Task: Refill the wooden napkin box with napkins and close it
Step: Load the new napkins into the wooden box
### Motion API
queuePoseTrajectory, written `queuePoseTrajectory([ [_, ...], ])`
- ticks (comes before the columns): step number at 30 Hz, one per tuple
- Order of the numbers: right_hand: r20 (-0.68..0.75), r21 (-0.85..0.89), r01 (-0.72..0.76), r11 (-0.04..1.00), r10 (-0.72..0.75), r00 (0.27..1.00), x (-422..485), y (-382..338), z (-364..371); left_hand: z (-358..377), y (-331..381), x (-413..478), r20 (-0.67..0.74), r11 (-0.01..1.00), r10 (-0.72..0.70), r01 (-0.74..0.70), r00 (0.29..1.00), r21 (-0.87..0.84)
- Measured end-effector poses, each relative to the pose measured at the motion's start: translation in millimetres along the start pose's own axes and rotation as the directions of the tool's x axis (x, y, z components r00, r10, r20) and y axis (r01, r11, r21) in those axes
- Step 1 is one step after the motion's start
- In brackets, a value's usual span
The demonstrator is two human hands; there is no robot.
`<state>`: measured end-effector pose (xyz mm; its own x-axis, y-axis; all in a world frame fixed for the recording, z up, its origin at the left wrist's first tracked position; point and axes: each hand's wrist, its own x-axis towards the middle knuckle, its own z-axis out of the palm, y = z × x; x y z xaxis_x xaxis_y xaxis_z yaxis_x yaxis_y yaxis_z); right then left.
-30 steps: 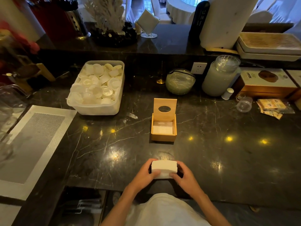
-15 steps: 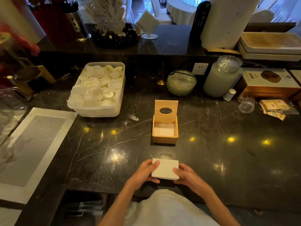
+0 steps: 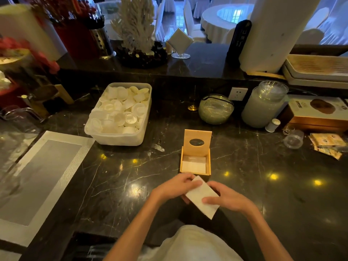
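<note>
In the head view, a white stack of napkins is held tilted above the dark marble counter, gripped at its far end by the curled fingers of the left hand and pinched at its near end by the right hand. Just beyond the hands, the wooden napkin box is stood on the counter with its lid raised upright, and a few napkins are seen lying low inside it. A plastic tub of white cups is set to the box's left.
</note>
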<state>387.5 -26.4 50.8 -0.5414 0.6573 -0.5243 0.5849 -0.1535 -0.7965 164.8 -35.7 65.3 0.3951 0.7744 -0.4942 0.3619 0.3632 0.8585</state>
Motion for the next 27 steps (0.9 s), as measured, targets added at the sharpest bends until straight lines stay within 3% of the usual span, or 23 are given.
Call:
queuePoseTrajectory([
  [2, -0.092, 0.103, 0.038, 0.994, -0.029, 0.995, 2, -9, -12, -9, 9, 6, -0.218, 0.992, 0.04, -0.066, 0.975, -0.111],
  [4, -0.219, 0.4, 0.073, 0.914, 0.018, 0.976, 9, -11, -21, -20, 11, 17, -0.497, 0.977, 0.011, -0.114, 0.868, -0.179],
  [5, -0.262, 0.599, 0.127, 0.791, 0.044, 0.964, 14, -10, -23, -25, 9, 24, -0.58, 0.974, -0.019, -0.116, 0.814, -0.195],
  [7, -0.329, 0.861, 0.249, 0.443, 0.113, 0.937, 24, -8, -23, -32, -2, 39, -0.595, 0.974, -0.079, -0.064, 0.8, -0.217],
  [9, -0.342, 0.933, 0.302, 0.197, 0.216, 0.915, 33, -7, -19, -30, -14, 51, -0.514, 0.972, -0.145, 0.024, 0.845, -0.235],
  [10, -0.336, 0.941, 0.309, 0.14, 0.245, 0.91, 37, -5, -16, -26, -19, 56, -0.466, 0.964, -0.179, 0.061, 0.866, -0.258],
  [13, -0.337, 0.941, 0.328, 0.079, 0.255, 0.906, 41, -7, -8, -14, -32, 64, -0.394, 0.954, -0.185, 0.069, 0.9, -0.291],
  [19, -0.326, 0.945, 0.302, 0.127, 0.278, 0.903, 11, 5, 3, 8, -55, 48, -0.359, 0.943, -0.165, 0.04, 0.919, -0.332],
  [27, -0.215, 0.964, 0.25, -0.085, 0.295, 0.931, -53, 52, 42, 63, -91, -1, -0.339, 0.937, -0.127, 0.002, 0.932, -0.348],
])
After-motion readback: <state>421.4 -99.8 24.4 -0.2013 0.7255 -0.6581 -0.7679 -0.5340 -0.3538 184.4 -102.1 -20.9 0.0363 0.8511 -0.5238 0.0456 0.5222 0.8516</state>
